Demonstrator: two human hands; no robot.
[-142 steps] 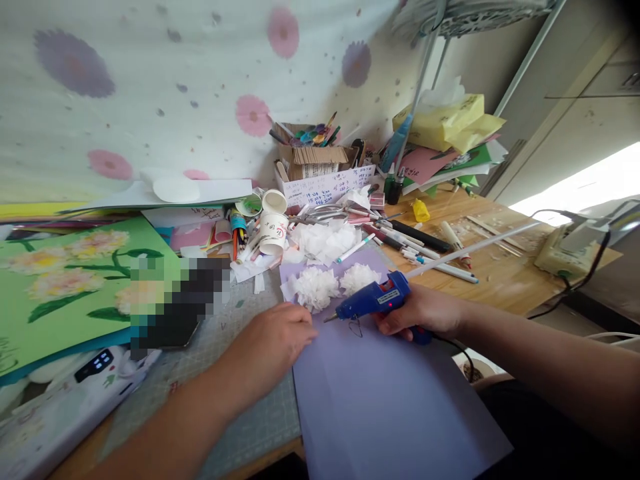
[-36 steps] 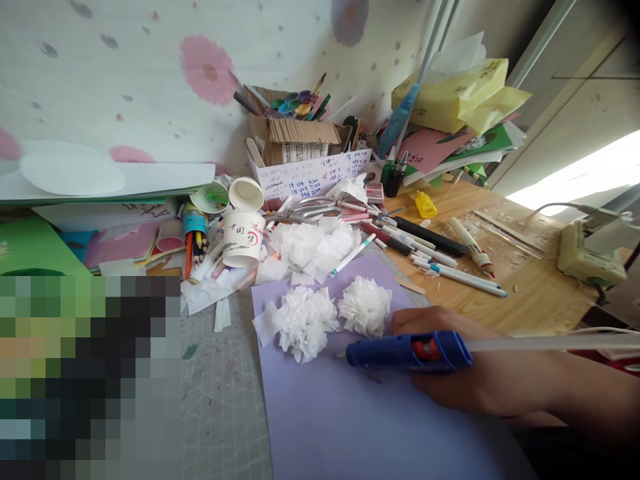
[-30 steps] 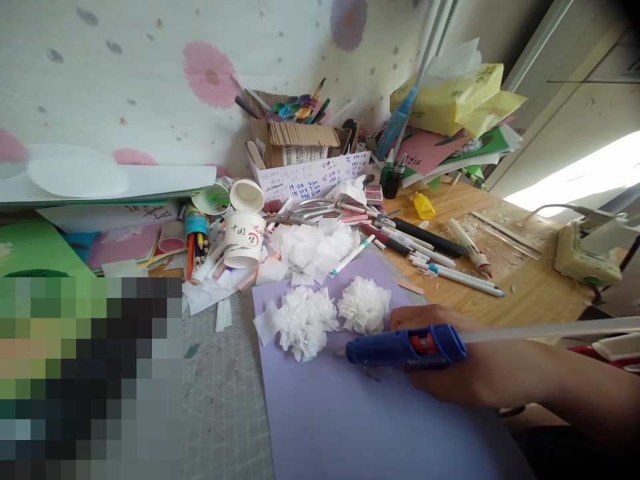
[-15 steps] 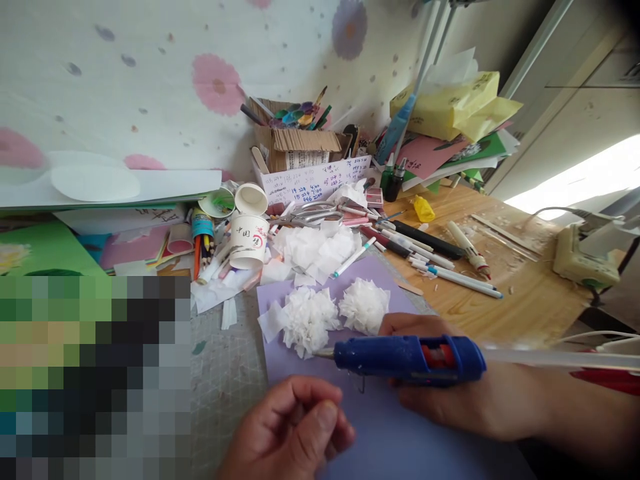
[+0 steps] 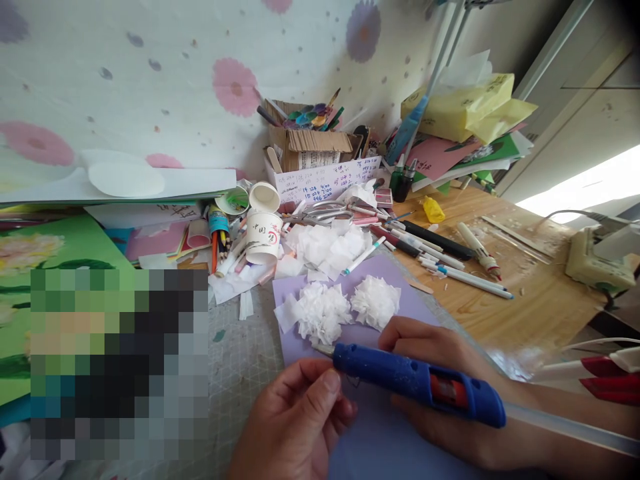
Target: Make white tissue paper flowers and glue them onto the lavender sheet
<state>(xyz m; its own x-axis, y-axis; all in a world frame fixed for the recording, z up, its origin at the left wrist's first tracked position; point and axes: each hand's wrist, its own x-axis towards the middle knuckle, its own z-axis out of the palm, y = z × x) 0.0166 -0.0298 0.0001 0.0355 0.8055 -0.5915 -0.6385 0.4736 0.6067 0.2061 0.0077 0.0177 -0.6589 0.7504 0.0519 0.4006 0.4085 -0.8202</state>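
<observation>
My right hand (image 5: 453,347) is wrapped round a blue hot glue gun (image 5: 387,368), with a clear glue stick (image 5: 560,425) trailing from its back end. The gun's metal nozzle points left, close to a ruffled white paper flower (image 5: 323,313). A second white paper flower (image 5: 376,301) lies beside it, both on a purple sheet (image 5: 417,297). My left hand (image 5: 295,417) is closed in a pinch just below the nozzle; anything between its fingertips is too small or hidden to make out.
Loose white tissue squares (image 5: 327,245) are heaped behind the flowers. Paper cups (image 5: 263,237), a cardboard box (image 5: 320,141) and scattered pens (image 5: 470,277) stand or lie further back. A grey cutting mat (image 5: 235,380) extends left. A power strip (image 5: 597,257) sits at right.
The gun has tilted, its rear dropping to the lower right. My left fingertips have come up closer to the nozzle. The whole view has shifted slightly.
</observation>
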